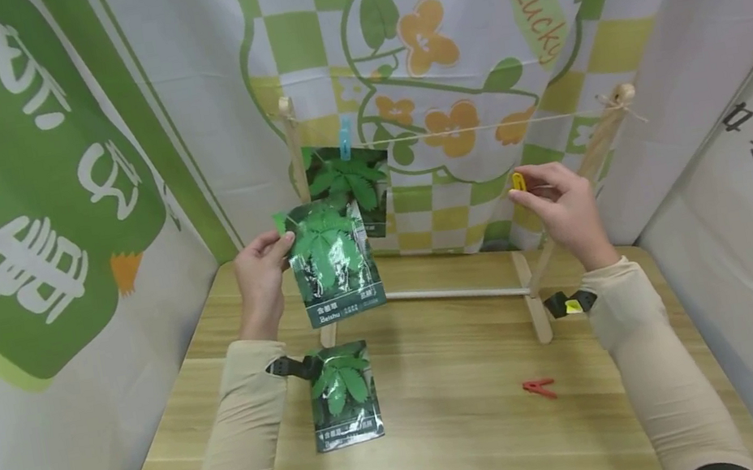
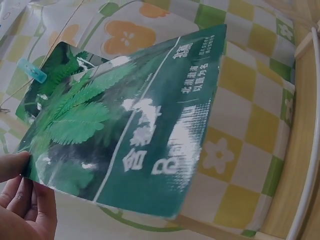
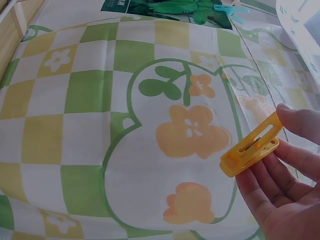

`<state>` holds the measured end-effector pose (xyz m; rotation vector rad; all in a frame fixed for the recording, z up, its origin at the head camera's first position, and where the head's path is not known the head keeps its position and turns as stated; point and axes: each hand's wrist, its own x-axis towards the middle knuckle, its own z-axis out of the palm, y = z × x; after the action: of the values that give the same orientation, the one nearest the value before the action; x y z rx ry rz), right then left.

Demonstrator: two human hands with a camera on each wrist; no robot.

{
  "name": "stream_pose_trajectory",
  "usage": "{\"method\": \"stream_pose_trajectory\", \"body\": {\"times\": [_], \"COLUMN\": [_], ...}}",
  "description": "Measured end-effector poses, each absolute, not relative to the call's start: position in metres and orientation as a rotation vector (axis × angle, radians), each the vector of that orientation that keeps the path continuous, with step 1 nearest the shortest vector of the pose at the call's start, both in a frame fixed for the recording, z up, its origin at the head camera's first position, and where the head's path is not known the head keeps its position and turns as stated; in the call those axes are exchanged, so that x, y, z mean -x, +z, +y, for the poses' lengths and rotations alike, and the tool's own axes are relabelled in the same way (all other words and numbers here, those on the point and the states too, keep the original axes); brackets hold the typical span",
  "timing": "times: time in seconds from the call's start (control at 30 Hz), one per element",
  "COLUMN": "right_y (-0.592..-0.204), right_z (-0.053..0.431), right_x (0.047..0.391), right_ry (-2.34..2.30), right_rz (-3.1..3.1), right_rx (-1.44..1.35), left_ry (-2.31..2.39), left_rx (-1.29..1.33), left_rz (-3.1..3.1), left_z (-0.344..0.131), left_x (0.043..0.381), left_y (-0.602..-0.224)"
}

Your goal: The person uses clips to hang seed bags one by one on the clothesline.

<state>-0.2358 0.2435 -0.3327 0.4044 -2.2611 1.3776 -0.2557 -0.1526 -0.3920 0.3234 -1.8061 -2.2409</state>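
Observation:
My left hand (image 1: 262, 279) pinches a green seed packet (image 1: 335, 262) by its left edge, holding it up before the wooden frame. Behind it, a second seed packet (image 1: 374, 186) hangs from the string (image 1: 463, 130) under a blue clothespin (image 1: 345, 138); the held packet covers part of it. To the right, my right hand (image 1: 565, 209) pinches a yellow clothespin (image 1: 519, 181) between thumb and fingers, below the string. In the right wrist view the yellow clothespin (image 3: 250, 146) is gripped at its handle end.
A third seed packet (image 1: 344, 396) lies on the wooden table (image 1: 453, 436) near my left forearm. A red clothespin (image 1: 540, 388) lies at the right. The frame's posts (image 1: 602, 129) hold the string, with a white bar (image 1: 456, 294) low between them. Printed cloth (image 1: 505, 17) hangs behind.

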Motion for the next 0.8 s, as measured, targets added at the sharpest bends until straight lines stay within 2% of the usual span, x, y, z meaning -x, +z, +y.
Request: {"method": "stream_pose_trajectory", "body": {"times": [0.8], "right_y": [-0.300], "right_z": [0.227], "right_x": [0.246], "right_ry": [1.374], "right_rz": [-2.224], "right_rx": [-0.505], "left_ry": [-2.238], "left_rx": [-0.281], "left_rz": [-1.943], "left_z": [-0.127], "left_x": [0.268], "left_y": [-0.379]}}
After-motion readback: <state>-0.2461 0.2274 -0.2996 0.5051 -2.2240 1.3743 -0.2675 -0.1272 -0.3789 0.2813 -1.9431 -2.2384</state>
